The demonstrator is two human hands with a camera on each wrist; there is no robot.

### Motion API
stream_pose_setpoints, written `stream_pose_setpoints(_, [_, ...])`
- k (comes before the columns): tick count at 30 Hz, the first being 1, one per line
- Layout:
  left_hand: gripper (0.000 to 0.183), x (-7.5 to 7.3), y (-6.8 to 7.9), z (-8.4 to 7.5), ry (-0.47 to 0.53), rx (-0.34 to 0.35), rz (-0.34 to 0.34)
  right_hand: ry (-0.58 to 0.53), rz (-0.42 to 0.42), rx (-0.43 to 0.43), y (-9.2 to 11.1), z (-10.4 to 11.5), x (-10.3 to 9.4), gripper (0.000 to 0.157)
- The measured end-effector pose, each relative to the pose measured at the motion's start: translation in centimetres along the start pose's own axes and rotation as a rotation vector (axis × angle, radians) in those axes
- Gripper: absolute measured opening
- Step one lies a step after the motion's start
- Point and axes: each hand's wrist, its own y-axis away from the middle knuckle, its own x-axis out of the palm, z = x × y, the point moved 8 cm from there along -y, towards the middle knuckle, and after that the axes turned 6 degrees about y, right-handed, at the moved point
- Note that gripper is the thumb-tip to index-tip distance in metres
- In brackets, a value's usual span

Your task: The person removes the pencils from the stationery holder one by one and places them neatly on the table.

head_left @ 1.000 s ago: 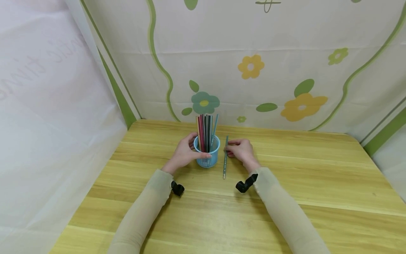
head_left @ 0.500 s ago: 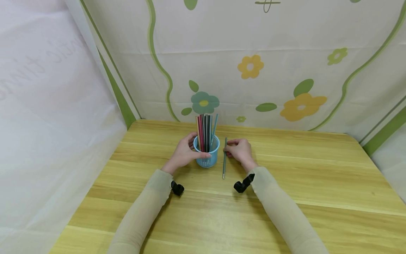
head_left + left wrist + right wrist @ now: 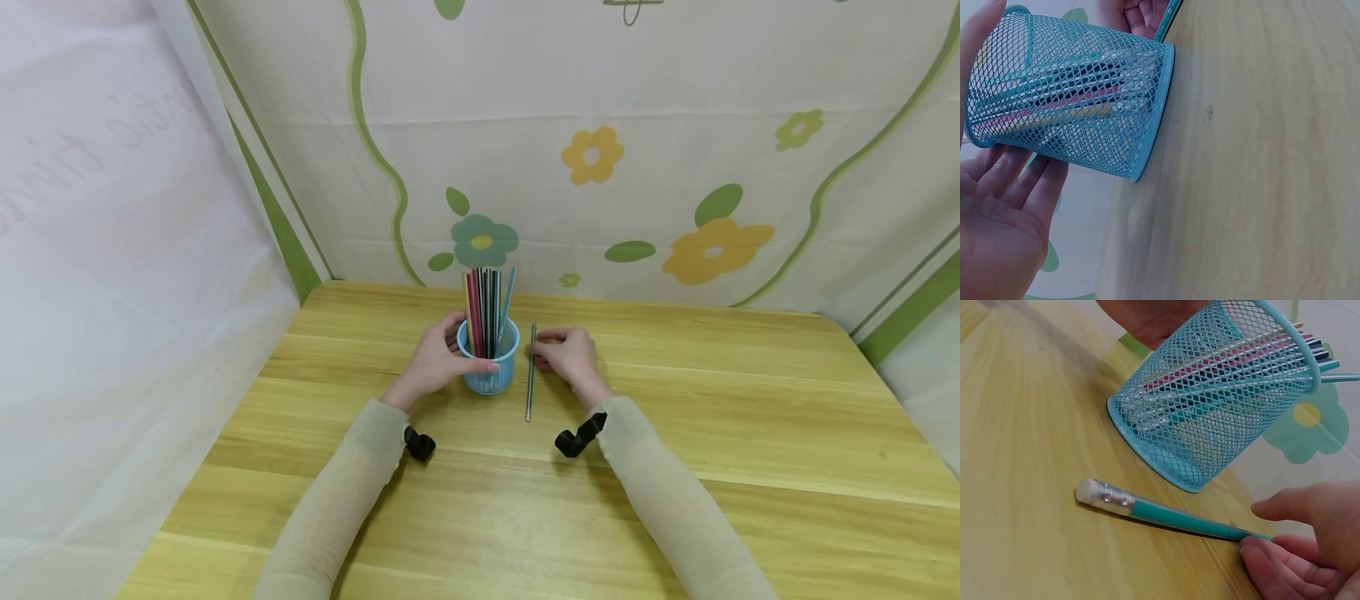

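A light blue mesh pencil cup [image 3: 491, 381] stands upright on the wooden table, holding several pencils [image 3: 486, 312] in pink, black, blue and tan. My left hand [image 3: 433, 363] grips its left side, the thumb across the near face and the fingers behind. To the right of the cup, a green pencil [image 3: 1175, 517] lies on the table, its white eraser [image 3: 1087, 491] towards me. My right hand [image 3: 570, 357] is at the pencil's far part. In the right wrist view the fingertips [image 3: 1254, 547] touch the pencil while the thumb [image 3: 1279, 505] stays apart from it.
The wooden table [image 3: 480, 517] reaches back to a white cloth wall [image 3: 525, 100] printed with flowers and leaves. Another white cloth [image 3: 135, 292] hangs at the left. Black cameras [image 3: 581, 435] are strapped at both wrists.
The green pencil has shifted slightly left towards the cup, and my right hand's fingertips moved with it. My left hand and the cup stay in place.
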Motion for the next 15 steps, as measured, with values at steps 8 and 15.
stream_pose_setpoints(8, [0.076, 0.00, 0.05, -0.17, -0.011, -0.003, 0.000, -0.067, 0.011, 0.020, 0.19, -0.34, -0.14, 0.038])
stream_pose_setpoints(15, [0.076, -0.01, 0.02, -0.10, -0.010, 0.005, 0.002, -0.097, 0.016, 0.029, 0.27, -0.39, -0.19, 0.040])
